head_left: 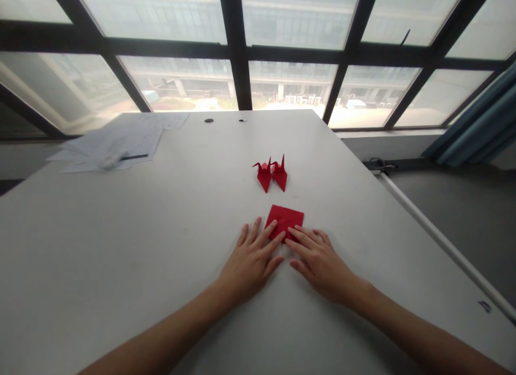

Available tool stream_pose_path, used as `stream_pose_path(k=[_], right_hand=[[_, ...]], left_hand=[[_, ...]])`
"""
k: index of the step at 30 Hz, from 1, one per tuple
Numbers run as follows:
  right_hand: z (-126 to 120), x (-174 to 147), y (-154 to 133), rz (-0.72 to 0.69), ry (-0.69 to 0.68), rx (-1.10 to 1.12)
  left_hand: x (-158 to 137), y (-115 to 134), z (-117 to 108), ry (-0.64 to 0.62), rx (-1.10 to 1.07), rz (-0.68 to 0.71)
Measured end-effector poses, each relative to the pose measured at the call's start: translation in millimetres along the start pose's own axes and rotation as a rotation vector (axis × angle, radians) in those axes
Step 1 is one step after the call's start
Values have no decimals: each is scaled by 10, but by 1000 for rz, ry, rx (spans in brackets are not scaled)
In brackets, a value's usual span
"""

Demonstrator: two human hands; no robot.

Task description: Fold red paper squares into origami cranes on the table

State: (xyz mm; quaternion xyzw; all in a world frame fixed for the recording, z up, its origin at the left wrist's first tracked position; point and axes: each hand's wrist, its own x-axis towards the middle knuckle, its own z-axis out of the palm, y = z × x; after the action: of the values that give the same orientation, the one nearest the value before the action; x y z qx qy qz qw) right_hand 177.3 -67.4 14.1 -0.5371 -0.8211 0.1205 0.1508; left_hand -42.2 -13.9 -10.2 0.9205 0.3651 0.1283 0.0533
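Observation:
A folded piece of red origami paper [285, 216] lies flat on the white table in front of me. My left hand [253, 256] rests on its lower left part with fingers spread. On its lower right part lie the fingertips of my right hand [318, 259], also stretched out. The fingers of both hands cover the paper's near edge. Just beyond the paper stand two red paper cranes, the left one [264, 178] and the right one [279, 177], side by side.
Sheets of white paper [137, 133] are spread at the table's far left, with a dark pen [135, 157] and a crumpled clear wrapper [113, 160] on them. Two round holes sit near the far edge. Windows stand behind the table [193, 203]; a blue curtain [475, 127] hangs at right.

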Motion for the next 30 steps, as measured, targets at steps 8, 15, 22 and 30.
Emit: stream_pose_path(k=[8, 15, 22, 30], right_hand=[[-62, 113, 101, 120, 180, 191], [43, 359, 488, 395, 386, 428], [79, 226, 455, 292, 345, 464], [46, 221, 534, 89, 282, 497]], left_hand=[[24, 14, -30, -20, -119, -5], [17, 36, -56, 27, -219, -14], [26, 24, -71, 16, -227, -23], [11, 29, -55, 4, -199, -11]])
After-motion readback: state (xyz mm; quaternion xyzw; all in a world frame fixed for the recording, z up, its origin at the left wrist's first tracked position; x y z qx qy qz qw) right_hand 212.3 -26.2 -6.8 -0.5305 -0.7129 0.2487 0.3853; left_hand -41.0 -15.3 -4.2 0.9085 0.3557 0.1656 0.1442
